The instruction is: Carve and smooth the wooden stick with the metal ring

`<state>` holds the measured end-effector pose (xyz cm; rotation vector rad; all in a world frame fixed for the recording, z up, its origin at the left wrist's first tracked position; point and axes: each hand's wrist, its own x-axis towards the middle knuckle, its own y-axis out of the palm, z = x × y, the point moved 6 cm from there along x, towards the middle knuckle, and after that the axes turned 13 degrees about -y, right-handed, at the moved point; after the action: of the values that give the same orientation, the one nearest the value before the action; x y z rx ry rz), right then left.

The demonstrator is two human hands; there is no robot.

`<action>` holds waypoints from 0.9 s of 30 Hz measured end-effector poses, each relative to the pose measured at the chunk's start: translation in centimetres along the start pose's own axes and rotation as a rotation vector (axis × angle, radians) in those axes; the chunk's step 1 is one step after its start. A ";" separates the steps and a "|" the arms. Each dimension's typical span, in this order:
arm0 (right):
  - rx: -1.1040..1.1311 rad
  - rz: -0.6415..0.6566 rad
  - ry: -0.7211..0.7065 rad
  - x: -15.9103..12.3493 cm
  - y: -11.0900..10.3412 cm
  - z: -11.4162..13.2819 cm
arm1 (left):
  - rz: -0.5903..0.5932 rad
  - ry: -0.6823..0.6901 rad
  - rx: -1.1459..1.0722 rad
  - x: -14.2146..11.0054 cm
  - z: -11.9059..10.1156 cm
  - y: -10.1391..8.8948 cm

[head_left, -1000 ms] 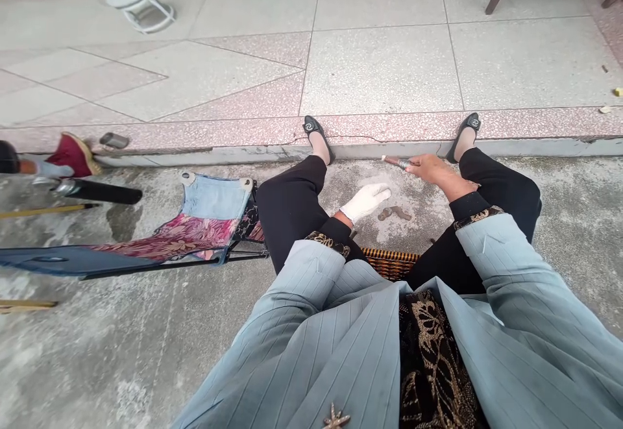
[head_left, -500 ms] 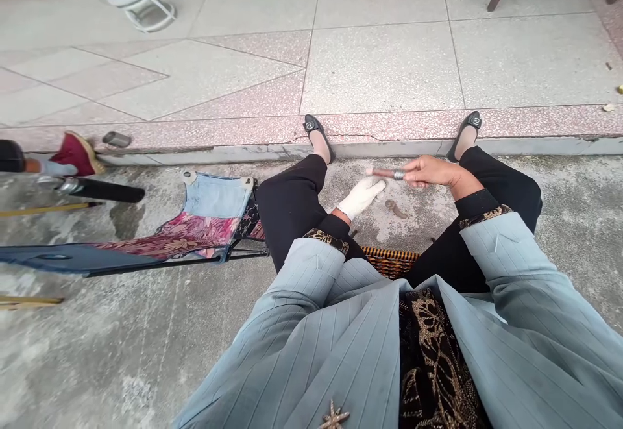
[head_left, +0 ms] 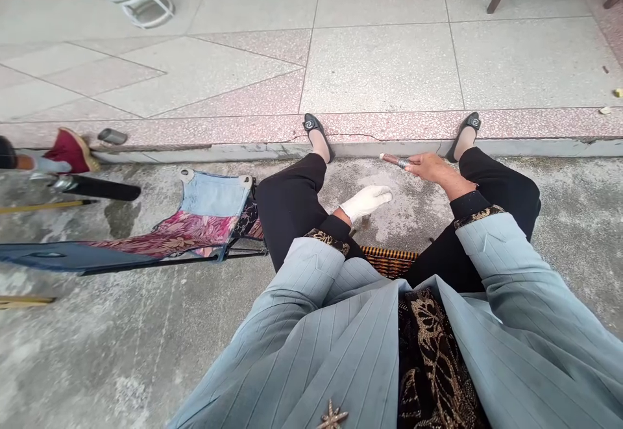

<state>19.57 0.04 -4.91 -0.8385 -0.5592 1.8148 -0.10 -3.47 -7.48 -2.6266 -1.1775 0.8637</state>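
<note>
1. The right hand [head_left: 428, 167], bare, is on the near side of the step [head_left: 389, 124], over the concrete ground [head_left: 403, 211].
2. Its fingers are closed around one end of a brown stick [head_left: 392, 159]; a silvery band circles the stick beside them.
3. The stick's pale tip points away from the hand, toward the step's front edge, just short of it.
4. The left hand [head_left: 366, 202], in a white glove, is farther from the step than the right one, well apart from the stick.
5. Its fingers lie together, stretched out; I cannot tell whether they hold anything.
6. Two black shoes [head_left: 311, 124] rest at the step's edge, one either side of the stick.
7. A woven seat [head_left: 389, 262] shows between the thighs, farther from the step than both hands.
8. A folding chair [head_left: 214, 195] with flowered cloth stands on the near side of the step, toward its left end.
9. A dark cup [head_left: 112, 135] lies on the step's left part, beside another person's red shoe [head_left: 71, 151].
</note>
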 end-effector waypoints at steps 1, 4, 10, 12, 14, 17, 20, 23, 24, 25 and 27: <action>-0.074 0.020 0.003 0.0 0.0 0.1 | 0.040 0.025 0.048 0.0 -0.1 0.2; -0.282 0.147 -0.010 -0.1 0.9 0.6 | 0.087 0.078 0.197 0.1 -0.1 0.4; -0.069 0.844 -0.089 -3.1 5.5 2.0 | 0.053 0.129 0.124 0.1 0.2 0.3; 0.207 0.913 -0.184 -4.1 5.2 3.3 | 0.027 0.123 0.002 0.3 0.3 0.0; 0.447 0.736 -0.296 -3.9 3.3 4.3 | 0.019 0.094 -0.168 0.5 0.5 -0.2; 0.715 0.294 -0.343 -2.8 0.0 4.2 | 0.063 0.073 -0.305 1.0 0.8 0.1; 0.830 -0.022 -0.257 -1.7 -1.2 2.5 | 0.105 0.069 -0.210 1.2 0.9 0.6; 0.778 -0.117 -0.149 -0.7 -0.3 1.0 | 0.070 0.045 -0.095 1.0 0.8 0.5; 0.756 -0.119 -0.133 -0.4 0.0 0.7 | 0.048 0.037 -0.053 0.8 0.7 0.3; 0.742 -0.112 -0.130 -0.2 0.3 0.6 | 0.034 0.032 -0.032 0.5 0.5 0.2; 0.748 -0.105 -0.155 -0.1 0.5 0.8 | 0.058 0.035 -0.100 0.0 0.0 -0.1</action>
<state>18.65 -0.27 -4.70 -0.1573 0.0085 1.8009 -0.15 -3.42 -7.43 -2.7567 -1.1708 0.7841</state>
